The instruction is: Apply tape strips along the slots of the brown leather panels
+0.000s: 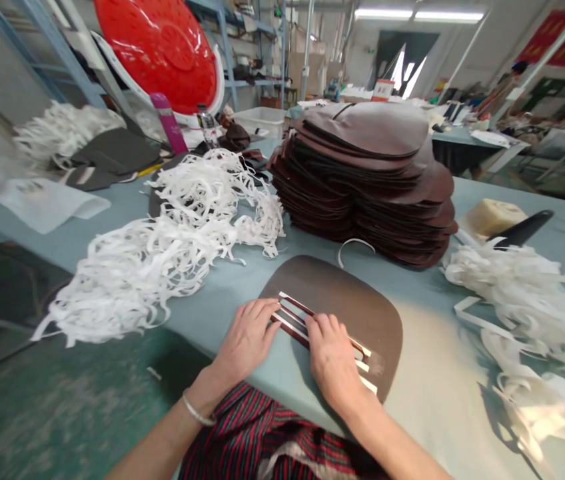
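Observation:
A brown leather panel (352, 300) with rounded corners lies flat on the table in front of me. Along its near part runs a long slot, edged with folded brown leather and white strips (369, 385). My left hand (247, 337) grips the slot's left end, fingers together and thumb close beneath. Over the middle of the slot, my right hand (332, 357) is closed with bent fingers pressing on the folded edge. Its palm hides part of the strips, and the undersides of both hands' fingers are hidden.
A tall stack of brown leather panels (362, 187) stands behind. Tangled white strips (132, 267) heap at left, with another pile of white strips (552, 307) at right. Near that pile are a yellowish block (495, 217) and a black handle (525, 228). A pink bottle (168, 123) stands far left.

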`<state>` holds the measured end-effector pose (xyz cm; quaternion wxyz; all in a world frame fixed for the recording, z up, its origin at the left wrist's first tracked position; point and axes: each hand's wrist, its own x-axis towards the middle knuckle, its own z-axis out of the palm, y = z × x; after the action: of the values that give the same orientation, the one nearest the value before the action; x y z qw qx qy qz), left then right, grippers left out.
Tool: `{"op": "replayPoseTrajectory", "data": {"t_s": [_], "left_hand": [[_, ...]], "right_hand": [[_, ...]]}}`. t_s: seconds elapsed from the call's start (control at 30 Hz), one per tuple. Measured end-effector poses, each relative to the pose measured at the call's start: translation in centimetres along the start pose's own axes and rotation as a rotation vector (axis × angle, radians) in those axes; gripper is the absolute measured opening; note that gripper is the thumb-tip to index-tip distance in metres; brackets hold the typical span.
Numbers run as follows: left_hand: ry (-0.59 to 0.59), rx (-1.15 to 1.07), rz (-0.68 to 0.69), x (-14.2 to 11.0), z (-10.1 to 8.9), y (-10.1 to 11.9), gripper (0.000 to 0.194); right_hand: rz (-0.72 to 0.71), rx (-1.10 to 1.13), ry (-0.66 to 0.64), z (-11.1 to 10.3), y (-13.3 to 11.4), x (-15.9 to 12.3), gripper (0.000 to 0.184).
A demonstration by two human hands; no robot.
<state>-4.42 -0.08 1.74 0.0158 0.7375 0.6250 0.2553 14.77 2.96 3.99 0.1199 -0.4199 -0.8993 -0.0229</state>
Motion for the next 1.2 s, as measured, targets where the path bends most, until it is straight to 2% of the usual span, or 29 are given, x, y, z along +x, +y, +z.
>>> {"op": "replayPoseTrajectory", "data": {"t_s": [0.1, 0.2, 0.3, 0.43, 0.5, 0.63, 0.77, 0.83, 0.9, 1.0, 1.1, 1.2], "left_hand": [[-0.05, 0.039, 0.01, 0.1, -0.1, 0.1, 0.036], [-0.071, 0.114, 0.02, 0.2, 0.2, -0.1, 0.034], [-0.05, 0.158, 0.032, 0.3, 0.8, -0.4, 0.034], [-0.041, 0.156, 0.037, 0.3, 0.8, -0.3, 0.034], [-0.051, 0.155, 0.036, 0.3, 0.7, -0.1, 0.034], [-0.064, 0.153, 0.034, 0.2, 0.6, -0.1, 0.035], [-0.042, 0.154, 0.03, 0.3, 0.5, -0.1, 0.034], [-0.007, 0.146, 0.039, 0.2, 0.3, 0.8, 0.029], [0.002, 0.104, 0.093, 0.0, 0.4, 2.9, 0.028], [-0.086, 0.009, 0.196, -0.3, 1.2, 6.9, 0.036], [-0.134, -0.034, 0.178, -0.5, 2.4, 9.9, 0.043], [-0.141, -0.075, 0.128, -0.7, 3.1, 10.7, 0.04]], "right_hand": [[-0.004, 0.01, 0.008, 1.2, -3.2, 3.5, 0.027], [-0.008, -0.021, 0.011, 1.9, -3.7, 3.7, 0.023], [-0.007, -0.069, -0.026, 1.5, -1.5, 0.1, 0.021], [0.043, -0.105, -0.057, -0.7, 2.7, -7.1, 0.026], [0.068, -0.067, -0.07, -1.7, 4.4, -9.6, 0.025], [0.104, 0.087, -0.034, -2.5, 5.8, -11.0, 0.022], [-0.006, 0.183, 0.03, -2.3, 5.7, -10.3, 0.027], [-0.02, 0.186, 0.054, -2.0, 5.6, -10.1, 0.029], [-0.028, 0.164, 0.07, -1.7, 5.6, -9.9, 0.031], [-0.05, 0.113, 0.093, -1.2, 5.6, -9.9, 0.036], [-0.061, 0.132, 0.103, -0.9, 5.3, -10.2, 0.037], [-0.063, 0.264, 0.065, -1.1, 5.2, -10.1, 0.029]]}}
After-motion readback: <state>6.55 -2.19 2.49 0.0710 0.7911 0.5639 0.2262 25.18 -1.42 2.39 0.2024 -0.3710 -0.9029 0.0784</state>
